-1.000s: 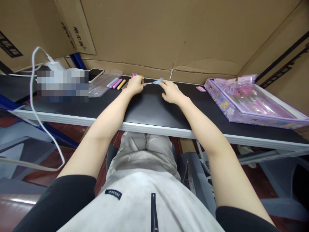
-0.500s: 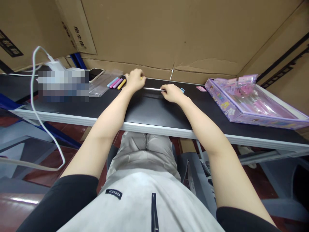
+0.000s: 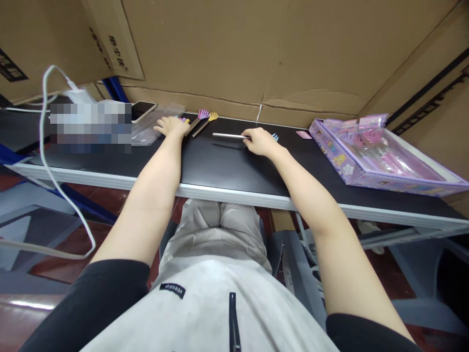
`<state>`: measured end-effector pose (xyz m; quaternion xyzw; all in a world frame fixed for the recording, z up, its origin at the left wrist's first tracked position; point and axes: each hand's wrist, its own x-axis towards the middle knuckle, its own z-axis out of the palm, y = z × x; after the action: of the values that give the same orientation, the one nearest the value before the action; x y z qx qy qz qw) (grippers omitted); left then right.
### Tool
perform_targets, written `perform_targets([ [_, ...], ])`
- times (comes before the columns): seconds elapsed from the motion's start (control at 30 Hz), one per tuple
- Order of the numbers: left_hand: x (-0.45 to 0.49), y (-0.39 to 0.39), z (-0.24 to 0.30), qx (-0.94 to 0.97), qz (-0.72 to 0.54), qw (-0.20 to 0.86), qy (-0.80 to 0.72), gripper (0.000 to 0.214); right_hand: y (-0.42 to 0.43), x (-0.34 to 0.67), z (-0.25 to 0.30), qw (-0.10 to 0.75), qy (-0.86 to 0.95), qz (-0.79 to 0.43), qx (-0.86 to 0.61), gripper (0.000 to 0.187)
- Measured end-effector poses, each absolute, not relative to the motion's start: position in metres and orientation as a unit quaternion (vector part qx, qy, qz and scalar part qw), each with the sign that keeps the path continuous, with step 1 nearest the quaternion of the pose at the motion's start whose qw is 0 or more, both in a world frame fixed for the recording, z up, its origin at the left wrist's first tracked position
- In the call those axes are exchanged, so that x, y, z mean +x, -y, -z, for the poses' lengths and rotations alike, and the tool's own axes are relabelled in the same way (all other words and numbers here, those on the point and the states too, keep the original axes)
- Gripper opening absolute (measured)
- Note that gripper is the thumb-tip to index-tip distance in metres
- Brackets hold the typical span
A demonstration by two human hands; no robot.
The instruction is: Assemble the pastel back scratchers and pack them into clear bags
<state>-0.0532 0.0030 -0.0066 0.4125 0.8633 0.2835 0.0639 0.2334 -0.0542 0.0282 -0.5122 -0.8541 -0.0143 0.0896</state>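
My right hand [image 3: 258,140] is closed around the metal rod of a back scratcher [image 3: 229,136]. Its bare rod end points left, and a bit of its blue claw shows beyond the hand. My left hand [image 3: 172,126] reaches over the coloured handles at the back left with its fingers spread; it covers most of them. Beside it lie a back scratcher with a purple claw [image 3: 202,114] and one with a yellow claw [image 3: 212,116], their rods slanting toward me.
At the right stands an open purple box [image 3: 351,168] with wrapped pink items, near a small pink card [image 3: 304,135]. On the left are a clear plastic bag [image 3: 146,134], a phone [image 3: 143,110] and a white cable [image 3: 46,117]. Cardboard [image 3: 234,54] walls the back.
My left hand has moved left, away from the rod end, to the coloured handles, uncovering the purple and yellow claws. My right hand still holds its back scratcher in nearly the same place.
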Motion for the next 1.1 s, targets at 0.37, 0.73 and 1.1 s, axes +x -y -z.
perform_targets([
  [0.37,-0.049,0.008,-0.002,0.445,-0.250,0.086,-0.856,0.071,0.057,0.232,-0.030,0.083,0.856,0.009,-0.511,0.047],
  [0.73,-0.046,0.012,-0.006,0.457,-0.294,0.104,-0.833,0.070,0.053,0.233,-0.028,0.084,0.854,0.011,-0.514,0.046],
  [1.1,-0.050,0.009,-0.001,0.445,-0.328,0.080,-0.830,0.056,0.057,0.232,-0.031,0.083,0.854,0.008,-0.513,0.048],
])
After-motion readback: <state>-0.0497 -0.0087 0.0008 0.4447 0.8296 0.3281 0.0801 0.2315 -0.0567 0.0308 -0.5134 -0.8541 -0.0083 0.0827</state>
